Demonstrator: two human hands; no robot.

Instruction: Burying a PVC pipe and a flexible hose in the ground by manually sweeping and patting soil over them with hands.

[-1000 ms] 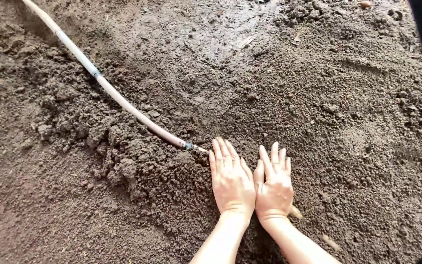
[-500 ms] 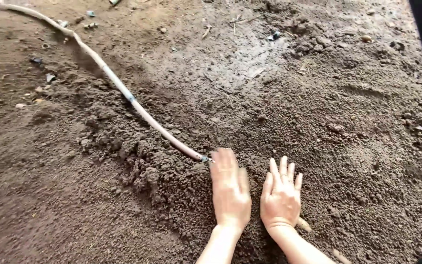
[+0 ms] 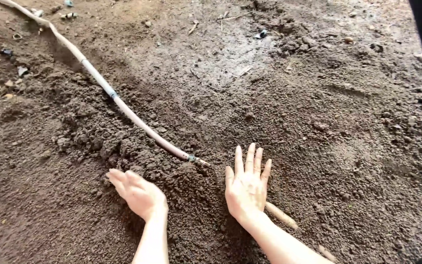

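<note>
On the soil (image 3: pixel 318 127), left hand (image 3: pixel 140 194) has moved from right hand (image 3: pixel 246 188).

The hose (image 3: pixel 123 108) lies on the soil (image 3: pixel 318 122), running from the far left corner toward the near centre, where it passes under a loose mound (image 3: pixel 181 181). It emerges again just right of the right hand (image 3: pixel 246 188). The left hand (image 3: pixel 140 194) rests on the mound's left side, well apart from the right hand. Small debris (image 3: pixel 20 71) lies left of the hose.
</note>
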